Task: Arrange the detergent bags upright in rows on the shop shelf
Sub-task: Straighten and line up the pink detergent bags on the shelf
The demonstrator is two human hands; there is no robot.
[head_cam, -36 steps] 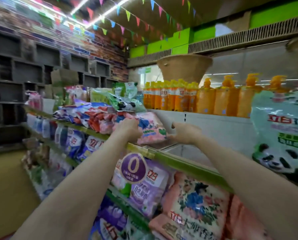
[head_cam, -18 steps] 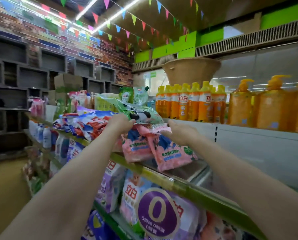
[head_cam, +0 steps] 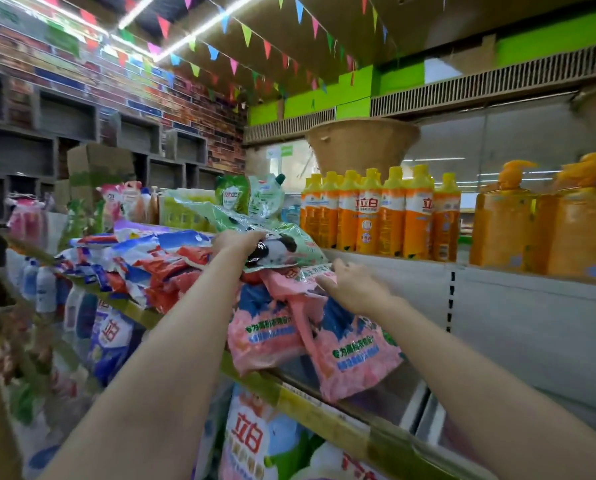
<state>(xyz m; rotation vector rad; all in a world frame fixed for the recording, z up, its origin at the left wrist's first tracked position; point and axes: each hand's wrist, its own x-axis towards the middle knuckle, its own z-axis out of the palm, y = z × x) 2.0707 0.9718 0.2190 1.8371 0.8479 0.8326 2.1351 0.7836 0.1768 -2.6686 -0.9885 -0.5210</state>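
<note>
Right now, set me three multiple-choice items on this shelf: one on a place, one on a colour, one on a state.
1. Where is the green panda bag?
A. atop the pink bags
B. on the floor
C. among the bottles

2. What colour are the bottles?
A. blue
B. orange, yellow caps
C. white

3. How do the two front pink bags lie?
A. upright in a row
B. slumped over the shelf edge
C. boxed

Answers: A, it rests on them under the left hand; B, as seen; B, both droop beneath the right hand.
</note>
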